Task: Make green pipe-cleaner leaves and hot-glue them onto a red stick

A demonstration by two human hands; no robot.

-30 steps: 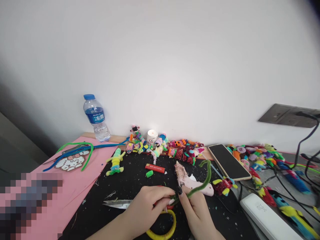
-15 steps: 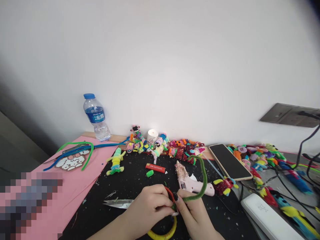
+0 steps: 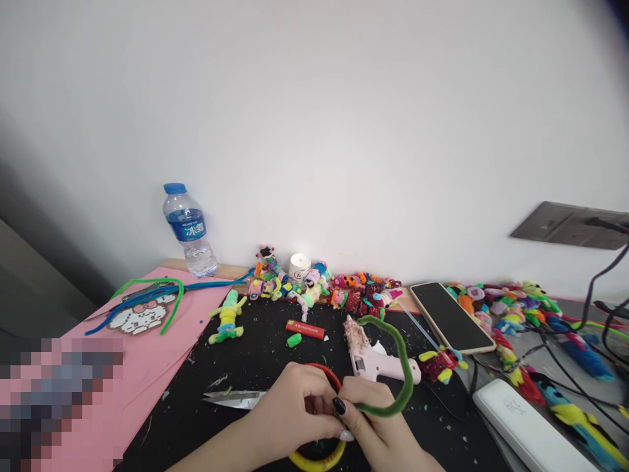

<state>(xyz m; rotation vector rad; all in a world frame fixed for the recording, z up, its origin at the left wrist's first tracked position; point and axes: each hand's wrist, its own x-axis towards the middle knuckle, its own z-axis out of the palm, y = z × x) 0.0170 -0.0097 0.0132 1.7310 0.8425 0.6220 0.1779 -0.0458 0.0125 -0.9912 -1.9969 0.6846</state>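
My left hand [image 3: 302, 410] and my right hand [image 3: 371, 419] meet at the front of the black mat, fingertips pinched together. Between them runs a dark green pipe cleaner [image 3: 407, 367], its free length looping up and over to the right. The piece right at the fingertips is mostly hidden. Under my hands lie scissors [image 3: 236, 398] with red and yellow handles, blades pointing left. A pink glue gun [image 3: 378, 360] rests just beyond my right hand. Behind my hands are a red lighter-like stick [image 3: 305, 329] and a small green fuzzy piece [image 3: 293, 340].
A yellow-green pipe-cleaner figure [image 3: 228, 319] lies left on the mat. A water bottle [image 3: 189, 229] stands by the wall. Several finished figures [image 3: 356, 295] line the back. To the right are a phone [image 3: 453, 318], a white power bank [image 3: 528, 426] and black cables.
The green pipe cleaner's loop has swung lower and wider to the right. Both hands have shifted slightly, still pinched together.
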